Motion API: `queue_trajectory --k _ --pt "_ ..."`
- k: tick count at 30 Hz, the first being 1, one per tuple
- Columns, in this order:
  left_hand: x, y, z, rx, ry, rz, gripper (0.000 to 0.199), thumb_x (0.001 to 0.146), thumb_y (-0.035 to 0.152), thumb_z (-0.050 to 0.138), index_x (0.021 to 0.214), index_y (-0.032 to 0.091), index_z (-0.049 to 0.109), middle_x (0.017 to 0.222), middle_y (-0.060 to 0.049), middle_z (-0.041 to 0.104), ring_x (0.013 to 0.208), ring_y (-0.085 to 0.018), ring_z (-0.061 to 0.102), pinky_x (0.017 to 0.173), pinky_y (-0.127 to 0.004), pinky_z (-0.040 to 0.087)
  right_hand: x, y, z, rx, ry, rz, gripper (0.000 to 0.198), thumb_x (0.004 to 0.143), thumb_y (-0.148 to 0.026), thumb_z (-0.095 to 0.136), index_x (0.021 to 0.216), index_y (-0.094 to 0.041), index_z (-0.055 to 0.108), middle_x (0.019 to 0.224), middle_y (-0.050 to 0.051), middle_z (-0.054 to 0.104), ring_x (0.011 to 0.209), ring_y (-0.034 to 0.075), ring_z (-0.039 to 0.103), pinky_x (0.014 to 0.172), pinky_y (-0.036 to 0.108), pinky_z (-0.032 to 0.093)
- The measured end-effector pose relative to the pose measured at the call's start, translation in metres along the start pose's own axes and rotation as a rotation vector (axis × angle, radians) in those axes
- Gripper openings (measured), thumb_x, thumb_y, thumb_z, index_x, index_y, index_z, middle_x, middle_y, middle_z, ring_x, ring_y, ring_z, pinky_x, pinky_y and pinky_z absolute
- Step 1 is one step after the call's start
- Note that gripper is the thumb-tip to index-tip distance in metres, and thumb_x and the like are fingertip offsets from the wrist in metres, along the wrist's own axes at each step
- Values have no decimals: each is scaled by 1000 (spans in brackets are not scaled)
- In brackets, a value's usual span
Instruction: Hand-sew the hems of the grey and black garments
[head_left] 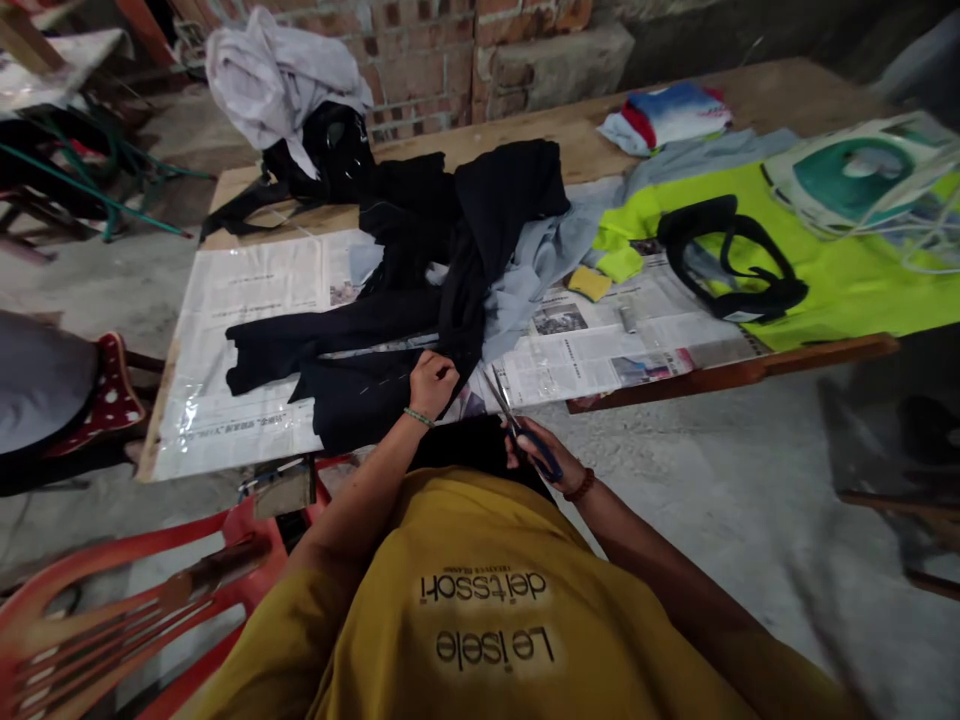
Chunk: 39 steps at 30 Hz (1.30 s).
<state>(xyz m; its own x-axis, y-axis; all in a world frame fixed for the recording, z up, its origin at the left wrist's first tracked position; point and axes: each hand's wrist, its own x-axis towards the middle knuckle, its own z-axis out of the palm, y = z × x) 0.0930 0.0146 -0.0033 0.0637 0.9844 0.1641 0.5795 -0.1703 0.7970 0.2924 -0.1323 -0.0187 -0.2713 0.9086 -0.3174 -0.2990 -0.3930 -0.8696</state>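
My left hand (433,384) rests at the table's near edge with its fingers closed on a black garment (360,390). A dashed line of light stitches or marks runs across the cloth beside it. In my right hand (551,448) is a pair of scissors (511,408) with dark handles, held just off the table edge. The blades are slightly parted and point up and away, toward the newspaper, apart from the black cloth. More black fabric is bunched farther back, over a grey-blue cloth (536,265).
Newspaper (225,400) covers the wooden table. On the right lie a bright yellow-green cloth (825,270), an iron (855,170), a black strap (731,255) and a yellow sponge-like piece (589,283). A red plastic chair (150,610) stands at left; a person's leg (45,385) shows beyond.
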Motion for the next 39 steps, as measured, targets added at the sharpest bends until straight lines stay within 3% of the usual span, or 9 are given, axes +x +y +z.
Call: queue_trajectory --k 6,11,15,18,23,30,35,39 --pt "-12 -5 -9 -49 28 -57 17 72 6 58 63 19 64 77 0 59 70 -11 57 71 -23 48 12 -5 6 18 -61 69 56 81 -62 68 113 -18 58 81 3 63 59 13 60 56 27 47" --pt "-11 9 -5 -183 98 -120 12 77 12 63 68 19 68 79 -2 63 71 -11 57 71 -22 49 6 -7 2 13 -68 40 58 79 -66 67 112 -19 57 80 2 61 59 14 60 57 29 47" --pt "-13 28 9 -520 -147 -503 10 77 16 68 68 16 67 64 1 61 47 -6 47 45 -19 33 -6 -3 -6 2 5 -15 58 80 -68 62 113 -21 55 79 1 59 59 15 57 60 32 47" --pt "-14 42 23 -874 -318 -822 15 76 20 75 70 13 63 70 -1 66 37 -3 41 36 -17 19 -13 1 -13 -2 75 -43 57 81 -69 59 114 -22 53 81 2 58 59 15 56 60 32 47" --pt "-1 57 36 -1235 -208 -1079 19 83 15 73 74 13 56 73 -1 64 39 1 42 34 -13 20 -17 3 -17 17 106 -40 56 81 -67 61 113 -22 53 81 1 57 60 15 56 59 31 45" --pt "5 55 37 -1295 -84 -1096 15 81 10 67 73 14 55 67 2 60 39 1 39 35 -13 20 -14 1 -11 -14 97 -29 59 79 -70 62 112 -22 52 82 2 58 59 15 56 58 32 46" --pt "-9 40 22 -1186 -127 -1010 10 73 12 64 68 14 55 60 2 57 41 -2 40 37 -16 19 -13 -3 -14 -37 74 -30 59 80 -69 62 114 -22 54 83 2 59 60 15 56 60 32 46" --pt "-21 26 5 -1078 -124 -921 10 67 13 64 63 14 55 55 1 56 40 -4 40 38 -17 17 -11 -5 -18 -49 -31 55 57 81 -65 67 115 -20 56 82 3 60 59 14 58 60 30 47"
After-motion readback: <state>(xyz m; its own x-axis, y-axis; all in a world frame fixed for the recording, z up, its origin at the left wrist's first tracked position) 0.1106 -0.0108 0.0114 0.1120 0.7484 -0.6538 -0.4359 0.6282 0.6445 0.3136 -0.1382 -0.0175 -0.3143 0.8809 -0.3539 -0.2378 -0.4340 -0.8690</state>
